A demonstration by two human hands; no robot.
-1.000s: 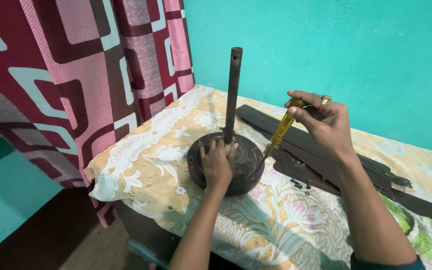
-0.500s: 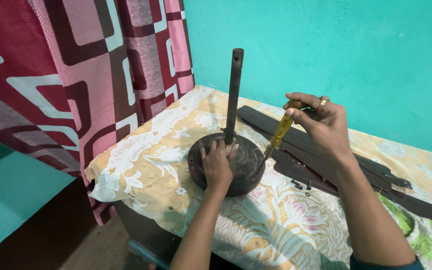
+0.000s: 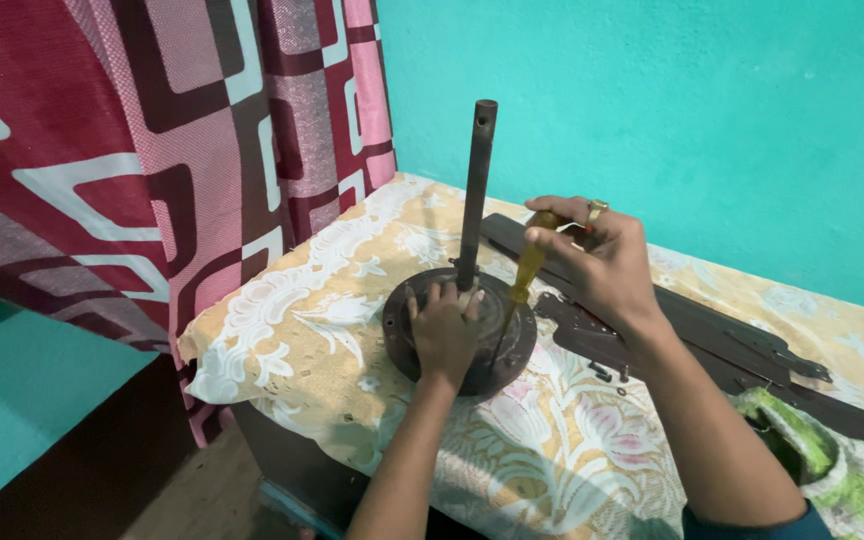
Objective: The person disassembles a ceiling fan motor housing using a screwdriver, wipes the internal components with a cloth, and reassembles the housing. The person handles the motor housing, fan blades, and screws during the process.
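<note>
A dark round metal housing [image 3: 407, 335] with an upright rod [image 3: 476, 180] rising from its middle sits on a table covered by a floral cloth [image 3: 302, 330]. My left hand [image 3: 444, 330] lies flat on top of the housing, fingers spread near the rod's base. My right hand [image 3: 597, 255], with a ring on one finger, grips a yellow-handled screwdriver [image 3: 529, 268] held upright. Its tip points down into the housing just right of my left hand.
Long dark flat blades [image 3: 722, 335] lie across the table behind and right of the housing. A green-and-white cloth [image 3: 822, 450] sits at the right edge. A red patterned curtain [image 3: 152, 150] hangs at left; a turquoise wall [image 3: 702, 110] is behind.
The screwdriver has shifted slightly left and down toward the housing. My left hand stays on the housing.
</note>
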